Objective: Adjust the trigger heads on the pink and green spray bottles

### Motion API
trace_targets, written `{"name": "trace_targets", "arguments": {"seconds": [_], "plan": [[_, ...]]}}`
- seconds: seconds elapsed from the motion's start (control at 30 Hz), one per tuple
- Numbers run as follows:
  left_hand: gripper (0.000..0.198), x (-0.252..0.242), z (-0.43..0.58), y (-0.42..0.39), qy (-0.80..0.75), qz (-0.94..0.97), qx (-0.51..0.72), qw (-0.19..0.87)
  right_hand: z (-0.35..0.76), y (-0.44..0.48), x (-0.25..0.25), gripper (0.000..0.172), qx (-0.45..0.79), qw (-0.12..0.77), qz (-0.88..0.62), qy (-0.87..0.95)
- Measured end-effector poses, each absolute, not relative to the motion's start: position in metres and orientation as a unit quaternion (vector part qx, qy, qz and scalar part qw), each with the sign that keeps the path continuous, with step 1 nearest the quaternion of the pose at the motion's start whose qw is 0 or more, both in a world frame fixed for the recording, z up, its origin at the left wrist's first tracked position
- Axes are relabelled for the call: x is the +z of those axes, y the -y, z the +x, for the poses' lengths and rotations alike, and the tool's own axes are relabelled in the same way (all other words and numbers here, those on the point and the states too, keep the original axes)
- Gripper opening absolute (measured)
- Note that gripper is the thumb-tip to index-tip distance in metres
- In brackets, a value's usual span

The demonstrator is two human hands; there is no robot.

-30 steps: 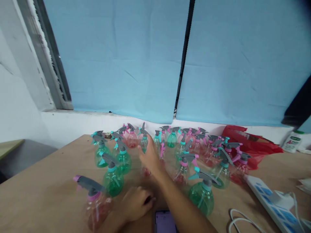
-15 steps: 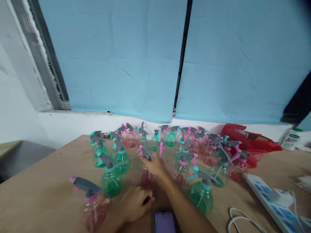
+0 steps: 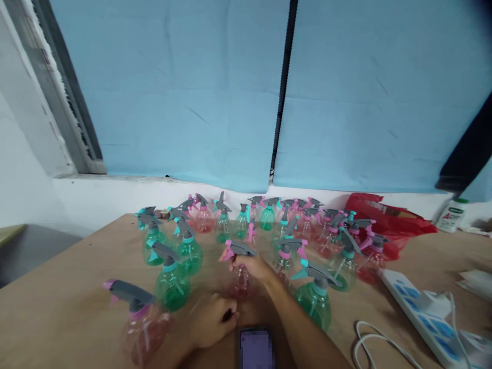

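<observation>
My right hand (image 3: 255,266) is closed round the neck of a pink spray bottle (image 3: 242,285), just below its grey trigger head. The bottle stands upright, its pink nozzle facing left. Lower down, my left hand (image 3: 213,319) rests on the table with fingers curled and nothing visible in them. Left of it is another pink spray bottle (image 3: 144,333), partly behind my left forearm. A green spray bottle (image 3: 172,287) stands beyond that hand. To the right of my right forearm are a green spray bottle (image 3: 313,302) and a pink spray bottle (image 3: 283,264). A phone (image 3: 255,348) lies between my forearms.
Several more green and pink spray bottles (image 3: 268,218) stand toward the back of the wooden table (image 3: 77,287). At right are a red plastic bag (image 3: 403,225), a white bottle with a green cap (image 3: 451,215), a power strip (image 3: 415,307) and a white cable (image 3: 359,338).
The pink bottle in my right hand has turned, so its head now lies more level, and it has moved slightly right. My left hand stays curled; the view has shifted a little.
</observation>
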State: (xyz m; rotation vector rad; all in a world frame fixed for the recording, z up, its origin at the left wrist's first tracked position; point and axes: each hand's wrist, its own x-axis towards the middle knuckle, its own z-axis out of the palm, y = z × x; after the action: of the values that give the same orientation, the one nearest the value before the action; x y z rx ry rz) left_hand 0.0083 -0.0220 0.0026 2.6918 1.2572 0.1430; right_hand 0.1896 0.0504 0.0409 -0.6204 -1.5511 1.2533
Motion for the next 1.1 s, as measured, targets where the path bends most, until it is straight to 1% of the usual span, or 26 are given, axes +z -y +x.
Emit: {"name": "trace_targets", "arguments": {"seconds": [0.1, 0.23, 0.43, 0.67, 0.87, 0.93, 1.03, 1.1], "plan": [[0.029, 0.0009, 0.0078, 0.0215, -0.425, 0.899, 0.052, 0.09, 0.1901, -0.0512, 0.0397, 0.023, 0.52, 0.492, -0.254, 0.65], [0.03, 0.0019, 0.0087, 0.0213, -0.428, 0.896, 0.047, 0.109, 0.1875, -0.0495, 0.0394, 0.025, 0.538, 0.505, -0.248, 0.628], [0.032, 0.0003, 0.0089, 0.0206, -0.422, 0.899, 0.052, 0.108, 0.1891, -0.0504, 0.0399, 0.027, 0.499, 0.507, -0.261, 0.652], [0.032, 0.0005, 0.0087, 0.021, -0.426, 0.898, 0.044, 0.097, 0.1874, -0.05, 0.037, 0.022, 0.532, 0.511, -0.257, 0.625], [0.032, -0.0021, 0.0089, 0.0205, -0.425, 0.898, 0.055, 0.1, 0.1886, -0.0491, 0.0414, 0.032, 0.51, 0.536, -0.249, 0.626], [0.031, -0.0028, 0.0085, 0.0209, -0.427, 0.897, 0.057, 0.104, 0.1879, -0.0493, 0.0395, 0.029, 0.512, 0.536, -0.257, 0.62], [0.03, -0.0026, 0.0079, 0.0216, -0.43, 0.895, 0.059, 0.106, 0.186, -0.0501, 0.0347, 0.017, 0.528, 0.533, -0.264, 0.606], [0.031, -0.0017, 0.0077, 0.0217, -0.428, 0.896, 0.058, 0.103, 0.1858, -0.0505, 0.0337, 0.013, 0.532, 0.529, -0.264, 0.606]]}}
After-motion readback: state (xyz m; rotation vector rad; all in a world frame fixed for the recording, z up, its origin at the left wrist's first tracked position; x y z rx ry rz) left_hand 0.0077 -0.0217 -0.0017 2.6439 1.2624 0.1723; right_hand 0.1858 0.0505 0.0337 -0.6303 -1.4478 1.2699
